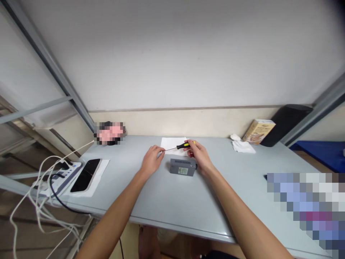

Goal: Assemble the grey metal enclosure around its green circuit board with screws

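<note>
A screwdriver [183,145] with a black and yellow handle is held level above the table, its thin shaft pointing left. My right hand [198,154] is closed round the handle. The fingers of my left hand [153,158] are pinched together at the shaft's tip; whether a small part sits there too is too fine to see. Below and between the hands, a grey box-shaped device [183,167] with a slotted top edge and a pale label stands on the table, apart from the left hand. Behind the screwdriver lies a white sheet of paper [169,142].
On the left are a phone [86,175] on white paper, a power strip [63,180] and tangled white cables [40,208]. A yellow box [258,131], crumpled tissue [243,146] and a black cylinder [287,122] stand back right. Blurred items cover the back left and right front.
</note>
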Action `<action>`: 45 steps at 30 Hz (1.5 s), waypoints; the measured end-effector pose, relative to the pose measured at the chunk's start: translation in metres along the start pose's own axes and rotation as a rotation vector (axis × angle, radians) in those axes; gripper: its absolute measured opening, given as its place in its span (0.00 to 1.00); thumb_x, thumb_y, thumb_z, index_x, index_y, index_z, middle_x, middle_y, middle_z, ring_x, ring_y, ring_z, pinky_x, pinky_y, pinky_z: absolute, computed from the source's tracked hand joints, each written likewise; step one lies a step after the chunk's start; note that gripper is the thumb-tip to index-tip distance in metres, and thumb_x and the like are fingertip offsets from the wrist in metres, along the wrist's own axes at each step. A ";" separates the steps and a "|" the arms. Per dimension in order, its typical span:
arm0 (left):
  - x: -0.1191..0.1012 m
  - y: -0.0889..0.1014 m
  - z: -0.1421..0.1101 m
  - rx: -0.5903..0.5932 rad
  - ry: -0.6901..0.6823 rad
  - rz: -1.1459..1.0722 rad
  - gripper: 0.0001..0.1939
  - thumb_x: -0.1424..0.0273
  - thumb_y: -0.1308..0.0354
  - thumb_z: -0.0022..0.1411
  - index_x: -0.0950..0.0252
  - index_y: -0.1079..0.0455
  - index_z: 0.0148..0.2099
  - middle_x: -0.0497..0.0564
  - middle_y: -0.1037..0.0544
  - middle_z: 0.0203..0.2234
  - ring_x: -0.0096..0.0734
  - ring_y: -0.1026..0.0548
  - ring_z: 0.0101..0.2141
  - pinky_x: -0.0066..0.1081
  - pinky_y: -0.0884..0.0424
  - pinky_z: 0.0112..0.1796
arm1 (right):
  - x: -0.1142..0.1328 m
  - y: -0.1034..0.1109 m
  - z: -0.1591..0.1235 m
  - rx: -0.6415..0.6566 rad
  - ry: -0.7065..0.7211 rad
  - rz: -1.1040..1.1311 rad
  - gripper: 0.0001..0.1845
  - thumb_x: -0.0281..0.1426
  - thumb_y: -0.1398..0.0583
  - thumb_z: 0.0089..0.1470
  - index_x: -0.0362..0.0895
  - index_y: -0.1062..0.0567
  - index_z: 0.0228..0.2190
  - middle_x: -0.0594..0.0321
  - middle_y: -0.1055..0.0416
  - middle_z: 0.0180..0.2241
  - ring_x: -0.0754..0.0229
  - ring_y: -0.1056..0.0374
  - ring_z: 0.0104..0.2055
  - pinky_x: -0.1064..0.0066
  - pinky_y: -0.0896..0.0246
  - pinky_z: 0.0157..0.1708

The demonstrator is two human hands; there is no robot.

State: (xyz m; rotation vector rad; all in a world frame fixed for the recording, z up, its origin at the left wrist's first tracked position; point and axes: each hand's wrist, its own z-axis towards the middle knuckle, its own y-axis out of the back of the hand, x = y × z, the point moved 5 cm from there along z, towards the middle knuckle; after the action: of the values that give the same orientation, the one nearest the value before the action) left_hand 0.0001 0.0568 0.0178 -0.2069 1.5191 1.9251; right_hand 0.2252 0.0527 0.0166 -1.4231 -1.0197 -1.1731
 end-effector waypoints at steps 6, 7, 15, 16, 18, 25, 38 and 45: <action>-0.001 0.002 0.000 0.006 0.016 -0.015 0.11 0.66 0.47 0.75 0.60 0.23 0.45 0.52 0.22 0.41 0.40 0.25 0.47 0.35 0.31 0.46 | -0.001 0.001 0.001 -0.017 -0.005 0.018 0.25 0.54 0.35 0.51 0.45 0.19 0.37 0.63 0.25 0.26 0.65 0.41 0.23 0.71 0.46 0.25; -0.001 0.002 0.000 0.007 0.022 -0.016 0.11 0.66 0.47 0.74 0.60 0.23 0.44 0.52 0.22 0.41 0.39 0.25 0.46 0.35 0.31 0.46 | -0.001 0.002 0.001 -0.018 -0.006 0.020 0.25 0.54 0.35 0.51 0.45 0.19 0.37 0.64 0.25 0.26 0.65 0.41 0.23 0.71 0.46 0.25; 0.000 0.001 0.002 0.031 0.065 -0.034 0.14 0.65 0.47 0.75 0.61 0.22 0.39 0.51 0.19 0.40 0.39 0.23 0.42 0.34 0.32 0.42 | -0.002 0.004 0.002 -0.017 -0.017 0.025 0.26 0.55 0.35 0.51 0.45 0.20 0.37 0.65 0.27 0.25 0.65 0.41 0.23 0.72 0.47 0.25; 0.001 0.001 0.002 0.028 0.070 -0.040 0.14 0.64 0.47 0.74 0.61 0.22 0.39 0.51 0.19 0.40 0.39 0.23 0.41 0.34 0.33 0.41 | -0.003 0.005 0.003 -0.016 -0.015 0.026 0.26 0.55 0.35 0.51 0.45 0.20 0.37 0.65 0.27 0.24 0.65 0.41 0.23 0.72 0.46 0.25; 0.001 0.001 0.001 0.021 0.079 -0.056 0.13 0.63 0.45 0.73 0.60 0.22 0.39 0.50 0.19 0.40 0.38 0.23 0.40 0.33 0.33 0.40 | -0.004 0.006 0.004 -0.019 -0.011 0.029 0.26 0.55 0.35 0.51 0.45 0.20 0.36 0.65 0.27 0.24 0.65 0.41 0.23 0.71 0.46 0.24; 0.001 0.002 0.001 0.012 0.107 -0.089 0.09 0.63 0.40 0.69 0.59 0.22 0.37 0.49 0.20 0.36 0.37 0.24 0.37 0.33 0.33 0.38 | -0.005 0.008 0.007 -0.028 0.000 0.037 0.24 0.54 0.34 0.51 0.46 0.20 0.35 0.66 0.28 0.23 0.65 0.41 0.22 0.70 0.46 0.24; -0.004 0.000 0.001 0.047 0.037 -0.109 0.13 0.65 0.47 0.73 0.59 0.22 0.39 0.50 0.20 0.38 0.38 0.23 0.40 0.33 0.32 0.41 | -0.003 0.010 0.006 -0.037 -0.009 0.029 0.22 0.52 0.36 0.54 0.46 0.21 0.35 0.66 0.30 0.23 0.64 0.43 0.24 0.70 0.47 0.26; -0.004 0.001 0.001 0.025 0.045 -0.104 0.08 0.64 0.40 0.70 0.59 0.22 0.39 0.49 0.20 0.37 0.36 0.24 0.38 0.32 0.34 0.39 | -0.003 0.010 0.006 -0.037 -0.003 0.036 0.22 0.52 0.35 0.53 0.45 0.21 0.34 0.67 0.31 0.21 0.63 0.43 0.24 0.69 0.48 0.27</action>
State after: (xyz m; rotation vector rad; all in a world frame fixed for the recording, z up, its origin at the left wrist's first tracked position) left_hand 0.0029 0.0563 0.0212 -0.3140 1.5298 1.8301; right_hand 0.2349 0.0574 0.0118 -1.4668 -0.9748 -1.1698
